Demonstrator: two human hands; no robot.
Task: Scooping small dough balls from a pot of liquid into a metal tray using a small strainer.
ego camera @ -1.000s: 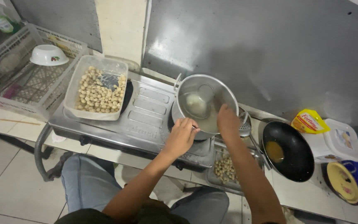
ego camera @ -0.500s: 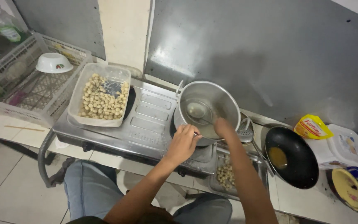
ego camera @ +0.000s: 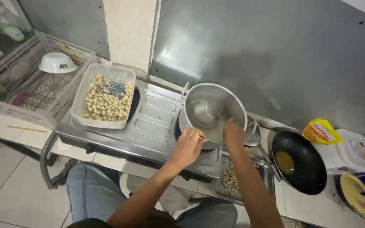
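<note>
A dull grey metal wall [ego camera: 275, 55] fills the upper right of the frame, above a steel two-burner stove [ego camera: 148, 126] on a white tiled counter [ego camera: 17, 126]. Just right of centre a steel pot [ego camera: 214, 110] sits on the stove, with pale liquid and a ladle bowl inside. My left hand [ego camera: 187, 145] sits at the pot's near rim, fingers curled in; what they pinch, if anything, is too small to make out. My right hand [ego camera: 234, 131] rests on the same rim, to the right, fingers bent over the edge and partly hidden, so I cannot tell if it grips.

At centre left, a clear plastic tub [ego camera: 77, 110] of pale round balls covers the other burner. A white crate [ego camera: 5, 107] at the upper left holds an upturned white bowl [ego camera: 57, 62]. At lower right sits a black wok [ego camera: 305, 166] with a pool of amber oil. Below the pot, a metal tray [ego camera: 267, 177] of more balls is half hidden by my right forearm. A slotted skimmer [ego camera: 252, 138] peeks out beside my right hand. My knees in jeans show at the bottom edge.
</note>
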